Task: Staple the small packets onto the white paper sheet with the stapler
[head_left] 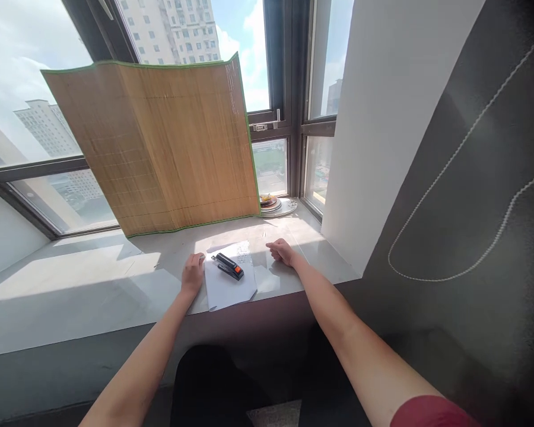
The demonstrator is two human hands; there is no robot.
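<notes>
On the windowsill lies a small stack of white paper sheets (225, 292), with print near its upper right corner. A black stapler (228, 265) with an orange patch rests slantwise on top of the sheets. Just beside the left edge of the paper is my left hand (192, 274), fingers curled together; whatever they hold, if anything, is too small to make out. My right hand (282, 252) rests on the sill to the right of the paper, apart from it. Its fingers are folded in, and their inner side is hidden.
A bamboo mat (182, 148) with green edging leans against the window. Stacked plates (278, 207) stand in the sill's far corner. A white wall (365, 148) bounds the right side, with a looped bead cord (436, 279) hanging beyond it. The sill's front edge (129, 328) lies before me.
</notes>
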